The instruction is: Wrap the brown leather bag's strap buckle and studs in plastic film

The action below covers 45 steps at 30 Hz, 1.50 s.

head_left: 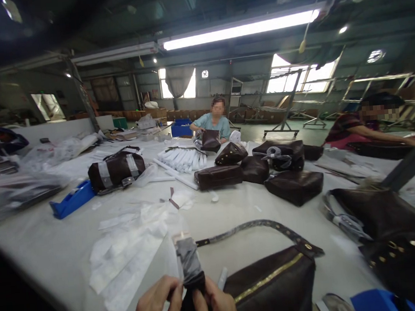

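In the lower middle, a dark brown strap (195, 283) points away from me, its far end wrapped in grey, glossy film (189, 260). My left hand (156, 305) pinches the edge of the wrapping with thumb and forefinger. Gripping the strap from the right is my right hand (217, 303), thumb on top. Beside it lies a dark brown leather bag (271, 282) with a gold zipper (269, 277). A studded handle (249, 225) arches from the bag's far corner toward the wrapped end. Where the held strap joins the bag is hidden.
White tissue sheets (129, 257) lie left of my hands. Blue tape dispensers (72, 199) (380, 301) sit left and lower right. Several brown bags (294, 187) and white rolls (182, 160) stand farther back. One person (210, 121) works opposite, another (356, 127) at the right. A metal post (412, 161) slants at right.
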### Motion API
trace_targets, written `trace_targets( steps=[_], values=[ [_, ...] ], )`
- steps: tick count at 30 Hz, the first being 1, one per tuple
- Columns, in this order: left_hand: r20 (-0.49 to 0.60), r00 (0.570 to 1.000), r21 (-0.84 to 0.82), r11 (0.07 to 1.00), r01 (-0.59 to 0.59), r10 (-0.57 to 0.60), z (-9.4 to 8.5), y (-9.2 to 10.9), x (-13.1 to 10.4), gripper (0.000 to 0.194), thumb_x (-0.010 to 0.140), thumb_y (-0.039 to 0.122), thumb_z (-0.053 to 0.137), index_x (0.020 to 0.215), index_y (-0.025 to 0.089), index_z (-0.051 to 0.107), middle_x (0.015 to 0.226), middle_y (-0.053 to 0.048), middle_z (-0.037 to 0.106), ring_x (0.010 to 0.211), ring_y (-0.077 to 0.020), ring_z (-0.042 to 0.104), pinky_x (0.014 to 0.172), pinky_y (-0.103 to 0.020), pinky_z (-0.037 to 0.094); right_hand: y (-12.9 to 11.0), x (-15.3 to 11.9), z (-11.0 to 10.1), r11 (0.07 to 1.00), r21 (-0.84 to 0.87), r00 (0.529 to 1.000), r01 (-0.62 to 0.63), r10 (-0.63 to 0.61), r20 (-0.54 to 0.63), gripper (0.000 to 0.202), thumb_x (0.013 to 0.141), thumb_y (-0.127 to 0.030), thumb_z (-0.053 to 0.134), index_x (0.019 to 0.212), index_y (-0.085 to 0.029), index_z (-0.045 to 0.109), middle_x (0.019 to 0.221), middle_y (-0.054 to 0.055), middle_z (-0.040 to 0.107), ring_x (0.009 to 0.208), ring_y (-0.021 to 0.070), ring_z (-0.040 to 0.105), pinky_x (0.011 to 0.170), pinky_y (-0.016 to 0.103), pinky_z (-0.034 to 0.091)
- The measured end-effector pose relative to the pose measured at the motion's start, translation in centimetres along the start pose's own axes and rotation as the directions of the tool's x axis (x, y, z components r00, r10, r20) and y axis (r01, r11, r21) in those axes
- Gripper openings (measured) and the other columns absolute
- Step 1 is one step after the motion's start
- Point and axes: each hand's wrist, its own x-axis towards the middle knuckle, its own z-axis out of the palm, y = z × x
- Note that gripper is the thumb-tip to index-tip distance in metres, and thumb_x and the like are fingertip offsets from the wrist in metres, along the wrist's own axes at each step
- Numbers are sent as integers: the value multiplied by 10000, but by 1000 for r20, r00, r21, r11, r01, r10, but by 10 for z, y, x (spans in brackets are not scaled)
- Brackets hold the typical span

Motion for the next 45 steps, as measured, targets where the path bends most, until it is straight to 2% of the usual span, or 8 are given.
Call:
trace_targets(
  steps=[5, 12, 15, 19, 24, 31, 40, 45],
  values=[
    [36, 984, -11, 985, 175, -174, -13, 4, 1, 183, 929, 295, 532, 786, 218, 615, 657, 42, 644, 617, -100, 656, 577, -115, 493, -23, 15, -16, 995, 91, 984, 28, -43, 173, 312, 944, -393, 468, 916, -171, 686, 701, 19, 677, 605, 135, 600, 497, 178, 428],
    [-3, 987, -54, 985, 163, -164, 10, -5, -1, 166, 935, 262, 500, 814, 209, 600, 709, 21, 626, 655, -109, 648, 617, -140, 518, -16, -2, -19, 975, 48, 976, 217, -215, -43, 271, 919, -383, 539, 1119, -251, 666, 1038, 57, 727, 915, 194, 681, 796, 245, 537],
    [1, 994, -49, 993, 111, -112, 12, -5, 2, 149, 933, 224, 492, 823, 209, 592, 726, 12, 623, 674, -111, 656, 632, -141, 525, -11, -7, -14, 988, -28, 974, 151, -153, -165, 268, 888, -433, 579, 1039, -242, 690, 947, 57, 737, 810, 198, 684, 705, 238, 535],
    [5, 1000, -35, 999, -27, 28, 8, -1, 7, 131, 923, 173, 489, 873, 214, 603, 800, -12, 644, 805, -125, 675, 733, -151, 534, -13, 0, -11, 996, 89, 1000, 27, -28, 7, 367, 941, -434, 469, 761, -187, 674, 617, 8, 656, 537, 129, 578, 497, 187, 419],
    [43, 999, -53, 999, 9, -7, 9, -9, -3, 171, 928, 188, 482, 802, 204, 596, 848, -34, 658, 767, -120, 667, 688, -149, 541, -17, 6, -11, 975, 210, 997, -66, 57, 50, 402, 923, -477, 484, 757, -166, 677, 647, 20, 668, 584, 136, 593, 519, 176, 416],
    [-95, 995, 48, 998, 38, -33, 15, -13, -1, 156, 866, 224, 602, 1019, 201, 581, 809, -1, 627, 658, -115, 632, 711, -195, 553, -22, 8, -17, 998, 3, 996, 69, -69, 54, 360, 958, -379, 438, 754, -174, 653, 699, 53, 688, 650, 155, 638, 560, 185, 423],
    [314, 947, 38, 996, -80, 64, 2, -13, 26, 197, 980, 190, 399, 975, 217, 594, 903, -41, 564, 809, -139, 609, 734, -218, 503, -11, 6, -14, 944, -217, 968, 247, -251, 6, 291, 971, -246, 391, 795, -186, 615, 701, 43, 675, 615, 143, 631, 569, 194, 400],
    [295, 951, -6, 995, -98, 95, 10, -4, 31, 238, 981, 149, 328, 855, 194, 524, 836, -39, 539, 771, -149, 576, 708, -253, 474, -13, 9, -12, 753, -491, 867, 438, -498, 9, 289, 891, -97, 330, 746, -188, 563, 615, 30, 626, 515, 158, 569, 545, 256, 367]
  ],
)
